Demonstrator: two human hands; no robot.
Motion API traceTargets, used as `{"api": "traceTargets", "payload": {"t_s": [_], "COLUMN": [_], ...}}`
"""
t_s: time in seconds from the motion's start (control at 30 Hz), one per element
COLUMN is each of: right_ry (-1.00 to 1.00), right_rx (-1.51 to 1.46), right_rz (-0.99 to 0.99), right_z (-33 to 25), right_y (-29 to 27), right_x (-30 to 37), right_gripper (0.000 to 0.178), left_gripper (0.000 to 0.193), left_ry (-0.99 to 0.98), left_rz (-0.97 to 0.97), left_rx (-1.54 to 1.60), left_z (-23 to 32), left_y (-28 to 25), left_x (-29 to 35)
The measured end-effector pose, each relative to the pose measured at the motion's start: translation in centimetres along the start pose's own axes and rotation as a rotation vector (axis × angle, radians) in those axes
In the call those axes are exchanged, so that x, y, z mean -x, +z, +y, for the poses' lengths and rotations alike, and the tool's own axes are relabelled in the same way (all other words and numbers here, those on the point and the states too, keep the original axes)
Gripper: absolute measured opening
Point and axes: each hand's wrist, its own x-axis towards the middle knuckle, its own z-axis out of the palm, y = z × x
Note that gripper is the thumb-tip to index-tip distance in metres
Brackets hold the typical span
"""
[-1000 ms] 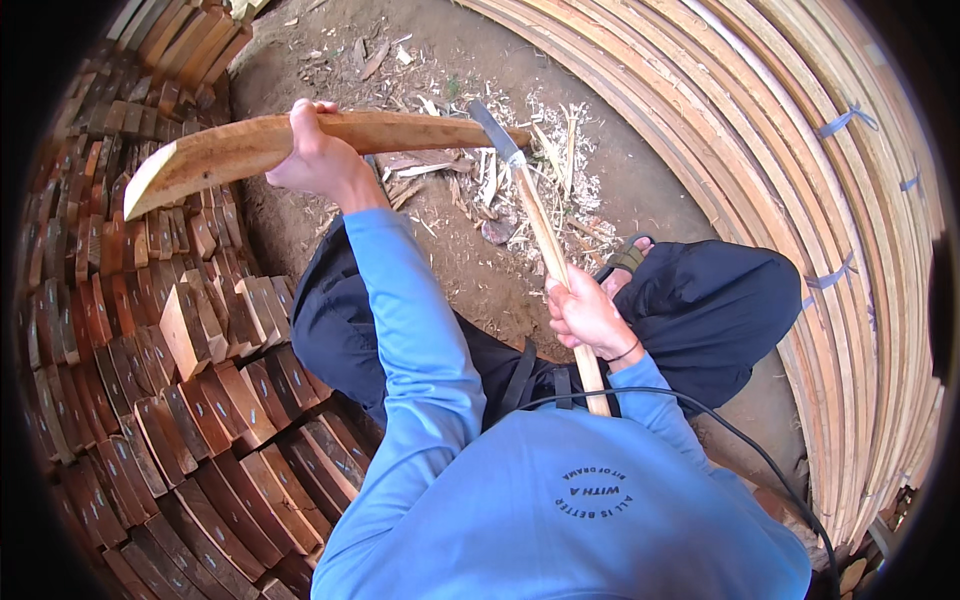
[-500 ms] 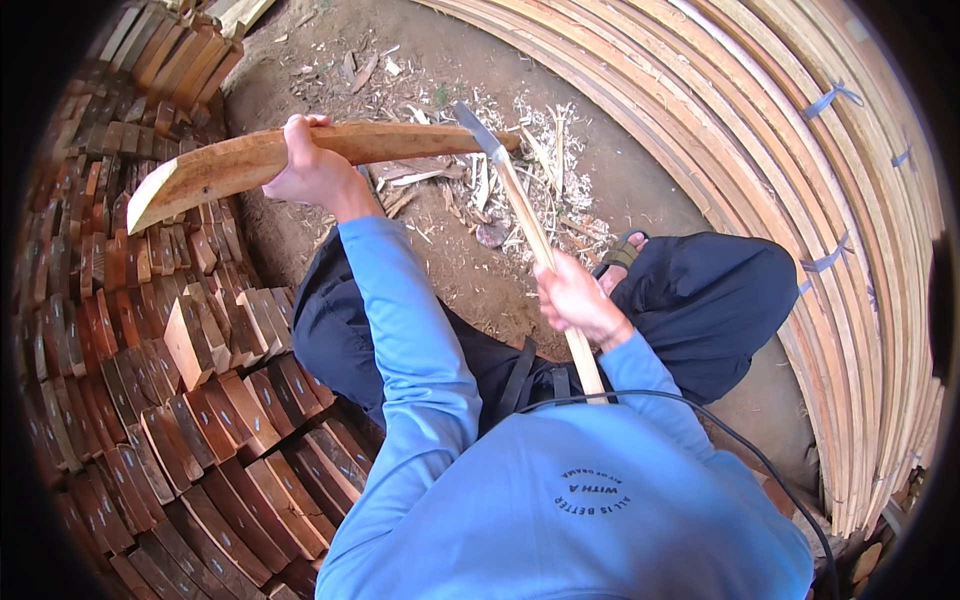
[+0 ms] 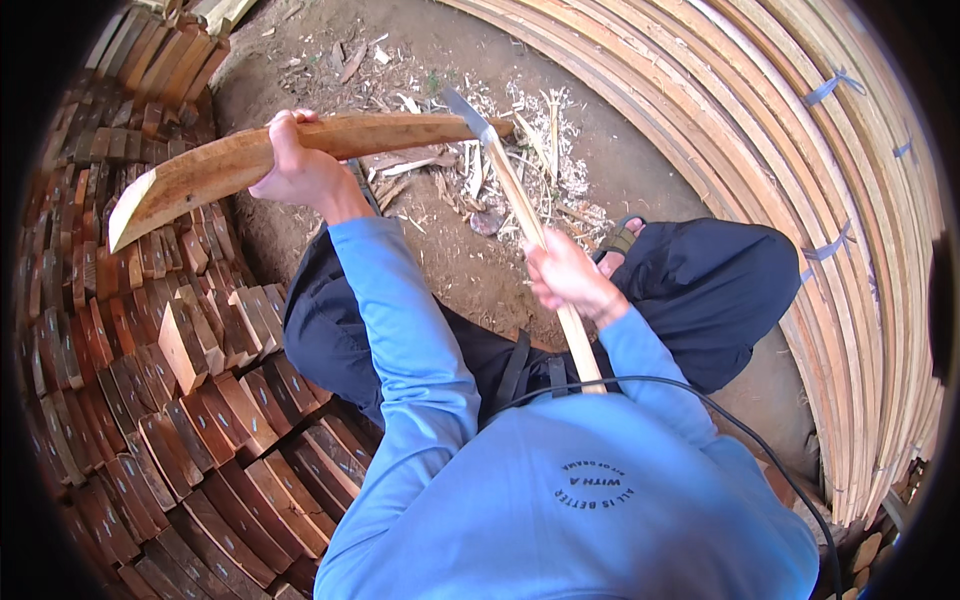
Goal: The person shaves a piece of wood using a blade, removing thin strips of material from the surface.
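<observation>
My left hand [image 3: 305, 170] is wrapped round a long, slightly curved wooden plank [image 3: 215, 165], holding it up at a slant. Its pale cut end points to the left, and its narrow far end reaches toward a heap of wood chips. In my right hand [image 3: 573, 277] is a long-handled blade [image 3: 520, 195]: a flat grey metal head on a straight, pale wooden handle. The blade crosses the plank near its far end; whether the two touch, I cannot tell. The lower end of the handle reaches down to my blue shirt.
Wood chips and shavings [image 3: 570, 170] litter the dirt floor ahead. On the left rise dense stacks of short brown boards [image 3: 215, 420]. Long curved slats [image 3: 720, 110], bundled with blue ties [image 3: 830, 85], line the right. A black cable [image 3: 745, 425] crosses my shirt.
The plank and my left hand have shifted slightly left, the plank's near end a little lower. The blade and my right hand have moved slightly up and left in the picture. Both grips are unchanged.
</observation>
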Motion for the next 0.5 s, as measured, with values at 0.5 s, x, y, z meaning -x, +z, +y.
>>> {"api": "traceTargets", "payload": {"t_s": [0.5], "right_ry": [0.050], "right_rx": [-0.016], "right_rz": [-0.074], "right_z": [1.2], "right_y": [0.1], "right_x": [1.6], "right_gripper": [0.011], "left_gripper": [0.006], "left_ry": [-0.003], "left_rz": [0.061], "left_rx": [-0.048], "left_z": [-0.5], "left_y": [-1.8], "left_x": [-2.0]}}
